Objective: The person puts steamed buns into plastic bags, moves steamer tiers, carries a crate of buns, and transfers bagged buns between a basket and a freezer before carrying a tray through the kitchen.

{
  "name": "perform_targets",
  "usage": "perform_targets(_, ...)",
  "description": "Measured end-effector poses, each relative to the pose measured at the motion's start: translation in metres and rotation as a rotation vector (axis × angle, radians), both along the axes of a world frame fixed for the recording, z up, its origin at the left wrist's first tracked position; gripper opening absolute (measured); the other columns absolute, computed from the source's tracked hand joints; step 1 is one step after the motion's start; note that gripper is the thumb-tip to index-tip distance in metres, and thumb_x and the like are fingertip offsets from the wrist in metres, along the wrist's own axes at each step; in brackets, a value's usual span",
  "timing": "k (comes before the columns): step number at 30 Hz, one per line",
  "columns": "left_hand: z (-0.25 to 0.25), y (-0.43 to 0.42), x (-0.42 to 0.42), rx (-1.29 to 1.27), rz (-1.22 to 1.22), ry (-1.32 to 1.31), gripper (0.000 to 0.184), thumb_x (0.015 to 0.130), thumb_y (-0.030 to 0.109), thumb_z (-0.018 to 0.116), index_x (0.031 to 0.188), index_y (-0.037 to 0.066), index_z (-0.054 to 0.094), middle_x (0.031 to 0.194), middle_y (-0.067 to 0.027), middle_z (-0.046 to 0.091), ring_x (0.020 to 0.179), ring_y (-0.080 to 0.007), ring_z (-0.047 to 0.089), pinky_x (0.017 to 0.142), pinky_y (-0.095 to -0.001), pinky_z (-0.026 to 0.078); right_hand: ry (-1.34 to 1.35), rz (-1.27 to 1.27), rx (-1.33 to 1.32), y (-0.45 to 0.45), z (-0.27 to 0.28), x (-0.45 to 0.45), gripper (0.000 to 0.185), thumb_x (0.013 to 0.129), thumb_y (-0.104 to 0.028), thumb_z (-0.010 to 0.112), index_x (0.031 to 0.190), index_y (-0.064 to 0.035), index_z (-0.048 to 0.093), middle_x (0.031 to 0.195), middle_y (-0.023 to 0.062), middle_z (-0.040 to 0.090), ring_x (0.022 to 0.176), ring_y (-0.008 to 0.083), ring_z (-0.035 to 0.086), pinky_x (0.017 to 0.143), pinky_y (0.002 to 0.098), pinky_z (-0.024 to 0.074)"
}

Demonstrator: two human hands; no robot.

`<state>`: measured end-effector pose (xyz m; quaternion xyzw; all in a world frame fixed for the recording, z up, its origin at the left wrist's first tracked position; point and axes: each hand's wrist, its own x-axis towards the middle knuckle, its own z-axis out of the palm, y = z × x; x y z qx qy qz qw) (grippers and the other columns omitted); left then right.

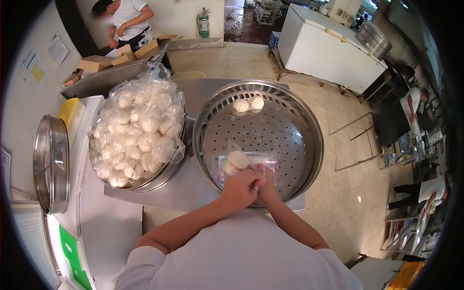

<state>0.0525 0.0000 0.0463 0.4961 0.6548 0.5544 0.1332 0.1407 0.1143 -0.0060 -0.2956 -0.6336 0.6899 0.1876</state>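
Over the steamer (290,145), two pale round buns (238,159) in clear plastic (253,166)

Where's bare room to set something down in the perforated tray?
The tray is bare in its middle, between two buns at the far rim and plastic wrappers at the near side, and along its right wall. The near part is crowded: left hand, right hand, bagged buns.

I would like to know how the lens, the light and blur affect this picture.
Head view: fisheye distortion, with dark curved edges and the people at right tipped sideways; head view: whitish glare on the right of the steamer floor, and glints on the bagged pile; head view: a blurred patch on the person at upper left.
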Motion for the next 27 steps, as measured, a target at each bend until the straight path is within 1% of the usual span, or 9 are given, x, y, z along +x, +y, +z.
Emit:
perform_targets(4, -0.021, 0.005, -0.030, 0.023, 0.218, -0.715, 0.018, 0.084, -0.008, 0.055, 0.095, 0.000, 0.067, 0.085, -0.0040, 0.069, 0.070, -0.0102, 0.059, 0.063, -0.0290, 0.050, -0.053, -0.088, 0.124, -0.014, 0.025, -0.008, 0.024, 0.084, -0.012, 0.078, 0.101, 0.0033, 0.070, 0.087, 0.0064, 0.072, 0.080, 0.0158, 0.068, 0.070, 0.0315, 0.0538)
perform_targets(7, 0.009, -0.013, -0.045, -0.151, 0.130, -0.866, 0.005, 0.097, -0.001, 0.062, 0.099, -0.001, 0.067, 0.089, -0.0031, 0.069, 0.083, -0.0103, 0.063, 0.075, -0.0280, 0.054, -0.013, -0.035, 0.735, -0.026, 0.056, -0.012, 0.021, 0.082, -0.009, 0.078, 0.099, 0.0018, 0.070, 0.077, 0.0102, 0.067, 0.072, 0.0255, 0.066, 0.068, 0.0363, 0.0534)
perform_targets(10, 0.020, -0.023, -0.045, -0.093, 0.041, -0.721, 0.009, 0.099, 0.008, 0.067, 0.102, -0.001, 0.068, 0.090, -0.0038, 0.069, 0.087, -0.0110, 0.064, 0.080, -0.0277, 0.053, -0.073, 0.121, 0.903, -0.021, 0.051, -0.016, 0.019, 0.081, -0.005, 0.076, 0.099, -0.0007, 0.071, 0.073, 0.0146, 0.063, 0.067, 0.0349, 0.062, 0.067, 0.0405, 0.0528)
perform_targets(11, 0.015, -0.026, -0.054, -0.095, 0.047, -0.627, 0.023, 0.092, 0.014, 0.077, 0.107, 0.000, 0.067, 0.094, -0.0033, 0.070, 0.089, -0.0118, 0.065, 0.083, -0.0284, 0.053, -0.080, 0.131, 0.911, -0.019, 0.051, -0.020, 0.015, 0.083, -0.003, 0.073, 0.098, -0.0025, 0.072, 0.076, 0.0110, 0.065, 0.065, 0.0246, 0.062, 0.066, 0.0346, 0.0519)
perform_targets(13, 0.010, -0.030, -0.063, 0.119, 0.123, -0.339, 0.030, 0.088, 0.017, 0.083, 0.109, 0.001, 0.067, 0.097, -0.0037, 0.071, 0.090, -0.0120, 0.064, 0.084, -0.0295, 0.053, 0.013, 0.232, 0.806, -0.021, 0.075, -0.030, 0.009, 0.084, -0.001, 0.071, 0.093, -0.0020, 0.072, 0.076, 0.0111, 0.066, 0.065, 0.0252, 0.062, 0.063, 0.0351, 0.0506)
perform_targets(17, 0.014, -0.060, -0.077, -0.167, -0.190, -0.413, 0.042, 0.081, 0.017, 0.089, 0.113, 0.002, 0.066, 0.099, -0.0053, 0.071, 0.093, -0.0151, 0.065, 0.087, -0.0326, 0.053, 0.174, 0.464, 0.684, -0.030, 0.126, -0.052, 0.006, 0.086, -0.001, 0.070, 0.091, -0.0018, 0.073, 0.079, 0.0115, 0.068, 0.069, 0.0257, 0.064, 0.064, 0.0342, 0.0508)
perform_targets(20, 0.019, -0.075, -0.083, -0.096, -0.185, -0.434, 0.021, 0.082, 0.004, 0.079, 0.102, 0.002, 0.073, 0.093, -0.0105, 0.074, 0.086, -0.0213, 0.070, 0.084, -0.0343, 0.055, 0.281, 0.513, 0.674, -0.037, 0.149, -0.069, 0.005, 0.089, -0.004, 0.071, 0.092, -0.0006, 0.072, 0.081, 0.0106, 0.067, 0.072, 0.0244, 0.063, 0.068, 0.0319, 0.0507)
perform_targets(23, 0.019, -0.100, -0.109, -0.142, 0.007, -0.285, 0.024, 0.085, -0.003, 0.066, 0.105, 0.005, 0.077, 0.097, -0.0106, 0.075, 0.091, -0.0204, 0.071, 0.087, -0.0339, 0.055, 0.398, 0.395, 0.605, -0.044, 0.159, -0.082, 0.011, 0.093, -0.009, 0.072, 0.096, 0.0016, 0.072, 0.085, 0.0098, 0.068, 0.075, 0.0205, 0.062, 0.071, 0.0292, 0.0489)
perform_targets(27, 0.037, -0.157, -0.173, 0.024, 0.544, -0.221, 0.018, 0.093, 0.006, 0.067, 0.108, 0.004, 0.078, 0.101, -0.0109, 0.077, 0.093, -0.0196, 0.069, 0.086, -0.0329, 0.054, 0.299, 0.271, 0.382, -0.030, 0.135, -0.086, 0.019, 0.097, -0.012, 0.072, 0.107, 0.0038, 0.071, 0.091, 0.0057, 0.068, 0.084, 0.0112, 0.061, 0.076, 0.0257, 0.0485)
